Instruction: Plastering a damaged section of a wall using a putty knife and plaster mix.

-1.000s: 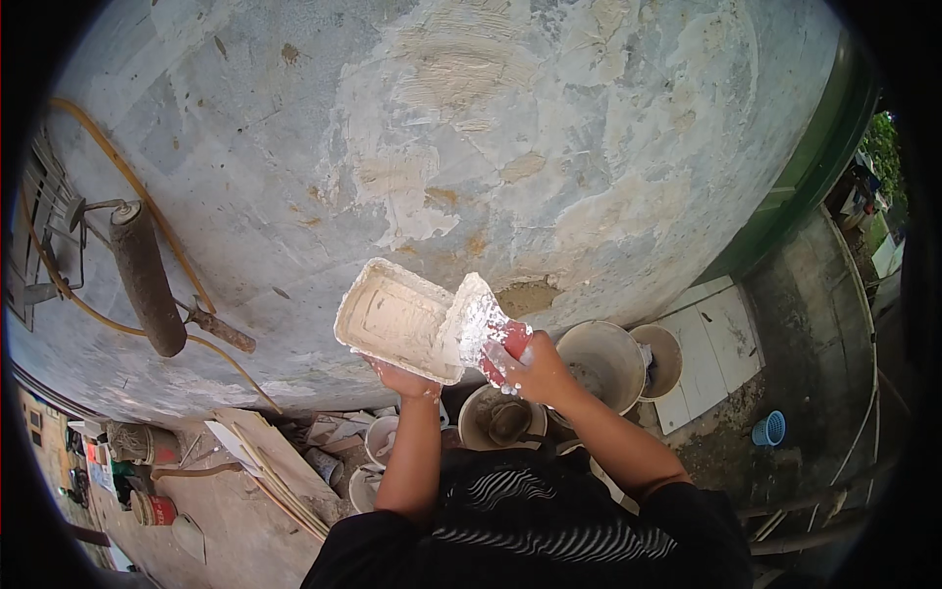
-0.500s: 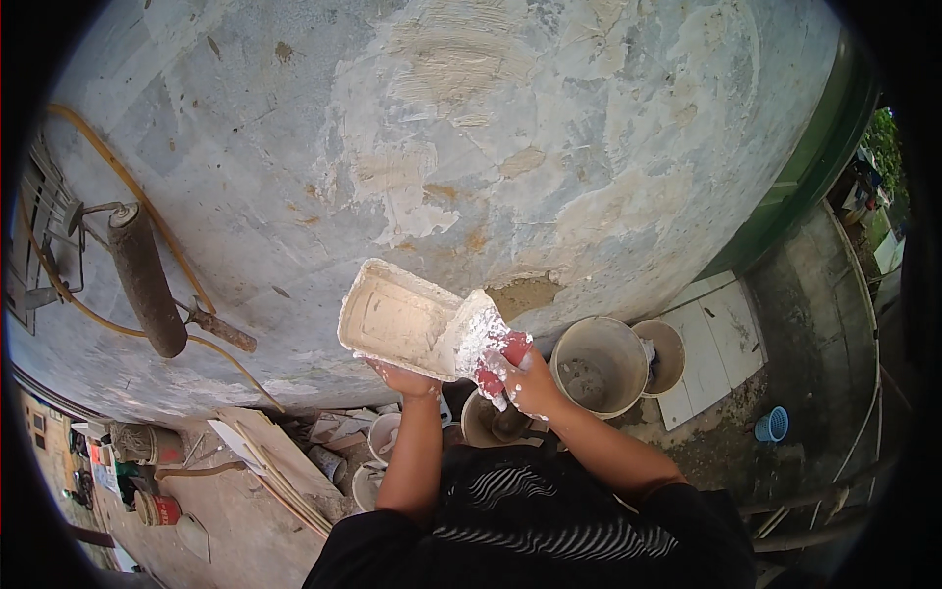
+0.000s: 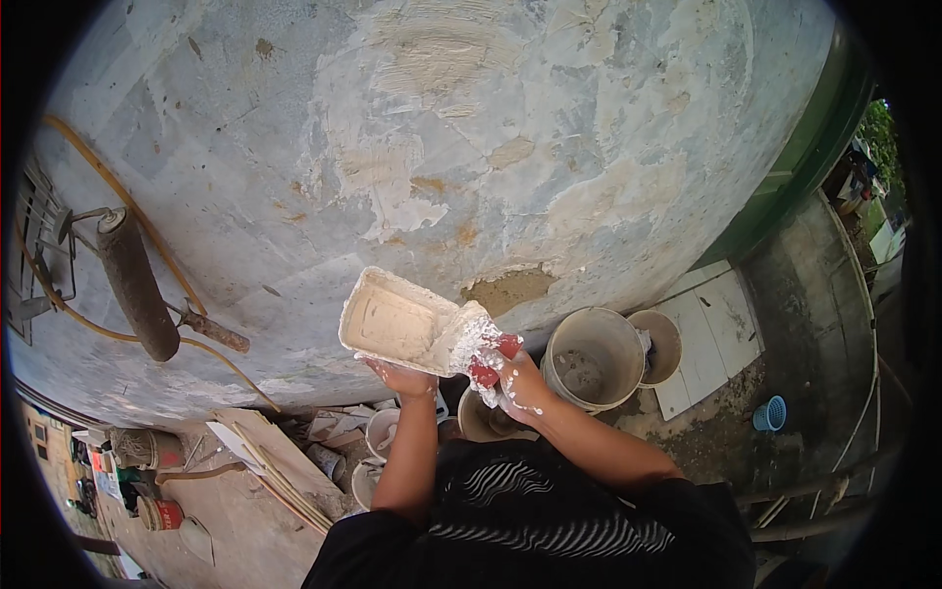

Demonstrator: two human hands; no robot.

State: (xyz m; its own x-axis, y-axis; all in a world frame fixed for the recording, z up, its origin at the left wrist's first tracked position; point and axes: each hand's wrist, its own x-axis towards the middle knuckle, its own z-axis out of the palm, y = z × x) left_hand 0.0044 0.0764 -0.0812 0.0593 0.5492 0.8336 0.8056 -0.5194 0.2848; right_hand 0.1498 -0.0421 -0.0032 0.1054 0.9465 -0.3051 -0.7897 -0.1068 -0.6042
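Scraper point(image 3: 467, 341), red-handled and white-caked, likely light but slippery; best held by its handle point(image 3: 509, 344), as my right hand point(image 3: 519, 381) grips it, beside the cream rectangular tray point(image 3: 400, 289) my left hand point(image 3: 404, 378) holds beneath.

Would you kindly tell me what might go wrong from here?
The right hand is smeared with white paste, as is the red-handled scraper, so the grip might slip.

The left hand holds the tray by its near side, so pressing the scraper on its right end might tip it.

Loose paste on the scraper could drop toward the buckets below, such as the large one.
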